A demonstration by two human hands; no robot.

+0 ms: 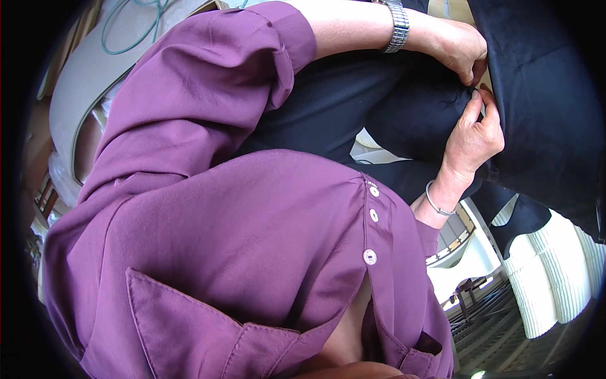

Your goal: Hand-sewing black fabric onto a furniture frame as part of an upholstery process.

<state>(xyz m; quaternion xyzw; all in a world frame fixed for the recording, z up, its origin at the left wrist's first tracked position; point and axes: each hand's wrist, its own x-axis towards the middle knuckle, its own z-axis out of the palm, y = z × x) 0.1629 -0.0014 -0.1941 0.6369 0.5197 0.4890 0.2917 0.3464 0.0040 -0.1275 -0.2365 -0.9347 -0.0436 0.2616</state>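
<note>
My left hand [457, 50], with a metal watch on its wrist, reaches in at the upper right, its thumb and fingers drawn together in a pinch. Just below it, my right hand [476, 136], with a thin bangle, pinches upward so that the fingertips of both hands almost meet. Between them is a small bit of black cloth [543, 95], part of a large dark piece that hangs down the right side. Exactly which edge or seam the fingers hold is too small to make out. More dark fabric [322, 95] lies under my left forearm.
A pale curved panel [66, 120] stands at the far left, with a teal cord [129, 47] looping above it. White ribbed material [546, 278] hangs at the lower right, beside a white curved frame [473, 259]. Dark slatted flooring [505, 331] shows beneath.
</note>
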